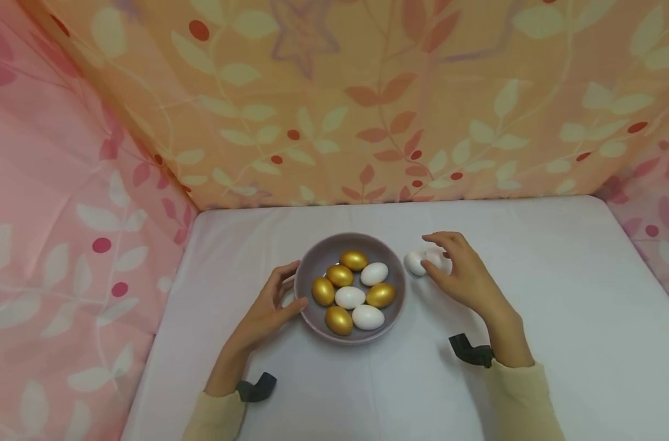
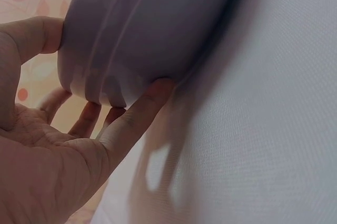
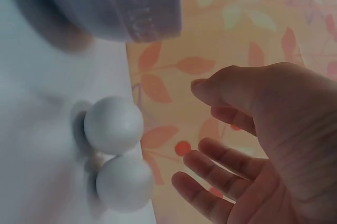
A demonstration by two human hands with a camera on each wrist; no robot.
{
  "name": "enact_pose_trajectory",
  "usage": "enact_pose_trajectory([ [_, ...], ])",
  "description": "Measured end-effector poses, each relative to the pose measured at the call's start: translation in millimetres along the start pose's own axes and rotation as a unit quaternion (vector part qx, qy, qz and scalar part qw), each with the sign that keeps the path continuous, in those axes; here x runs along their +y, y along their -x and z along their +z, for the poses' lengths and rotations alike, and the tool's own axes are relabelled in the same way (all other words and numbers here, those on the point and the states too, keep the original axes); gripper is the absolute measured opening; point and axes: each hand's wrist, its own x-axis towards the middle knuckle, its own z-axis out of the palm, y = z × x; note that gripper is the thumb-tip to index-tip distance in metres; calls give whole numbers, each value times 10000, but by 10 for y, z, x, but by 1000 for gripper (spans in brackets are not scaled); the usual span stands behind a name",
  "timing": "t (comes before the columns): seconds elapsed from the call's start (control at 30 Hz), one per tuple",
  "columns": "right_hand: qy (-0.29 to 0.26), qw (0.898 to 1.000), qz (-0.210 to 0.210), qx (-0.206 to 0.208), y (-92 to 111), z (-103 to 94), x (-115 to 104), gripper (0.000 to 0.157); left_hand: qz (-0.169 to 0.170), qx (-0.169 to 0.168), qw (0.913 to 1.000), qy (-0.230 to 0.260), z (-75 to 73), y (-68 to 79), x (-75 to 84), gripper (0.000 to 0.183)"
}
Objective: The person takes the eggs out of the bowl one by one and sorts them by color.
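Note:
A round mauve bowl (image 1: 307, 318) sits on the white-covered table, holding several gold eggs (image 1: 339, 320) and three white eggs (image 1: 368, 317). My left hand (image 1: 271, 306) touches the bowl's left side, thumb and fingers spread along its outer wall. Seen from the left wrist, the fingertips (image 2: 160, 88) rest against that wall. My right hand (image 1: 464, 275) hovers over two more white eggs (image 1: 415, 263) just right of the bowl, partly hiding one in the head view. In the right wrist view those eggs (image 3: 113, 125) lie side by side, apart from the loosely bent fingers, with nothing in the grasp.
White cloth covers the table (image 1: 560, 294). Behind it hangs an orange leaf-patterned curtain (image 1: 323, 110), with a pink curtain (image 1: 64, 245) at the left and more pink cloth on the right. Each wrist carries a small black camera mount (image 1: 472, 352).

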Motion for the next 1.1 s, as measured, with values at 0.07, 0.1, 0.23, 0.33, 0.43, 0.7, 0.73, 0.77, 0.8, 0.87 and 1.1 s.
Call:
enact_pose_trajectory([
  [0.07, 14, 9999, -71, -84, -23, 12, -67, 49, 14, 5, 10000, 25, 5, -3, -1, 75],
  [0.1, 27, 9999, -105, -115, -35, 19, -100, 50, 18, 16, 10000, 25, 6, -5, 2, 75],
  [0.23, 55, 9992, -292, -268, -104, 50, -258, 48, 41, 66, 10000, 3, -2, 11, 13, 75],
  [0.33, 80, 9980, -461, -430, -136, 83, -354, 46, 7, 67, 10000, 2, -2, 18, 11, 75],
  [0.43, 128, 9957, -689, -597, -162, 117, -436, 46, -4, 60, 10000, 19, 0, 19, 4, 75],
  [0.7, 97, 9813, -1255, -1453, -319, 187, -673, 50, -18, 56, 10000, 17, 2, 31, -11, 74],
  [0.73, 131, 9782, -1347, -1575, -347, 196, -700, 49, -26, 56, 10000, 29, 3, 34, -10, 74],
  [0.77, 202, 9749, -1439, -1689, -377, 207, -726, 47, -23, 60, 10000, 25, 1, 33, -7, 74],
  [0.8, 277, 9716, -1515, -1797, -407, 220, -747, 45, -19, 66, 10000, 34, 1, 34, -2, 75],
  [0.87, 449, 9654, -1618, -1995, -464, 236, -792, 40, -2, 77, 10000, 23, -1, 34, 3, 75],
  [1.1, 966, 9364, -1874, -2806, -621, 336, -899, 30, -40, 117, 9999, 92, -8, 57, -1, 75],
])
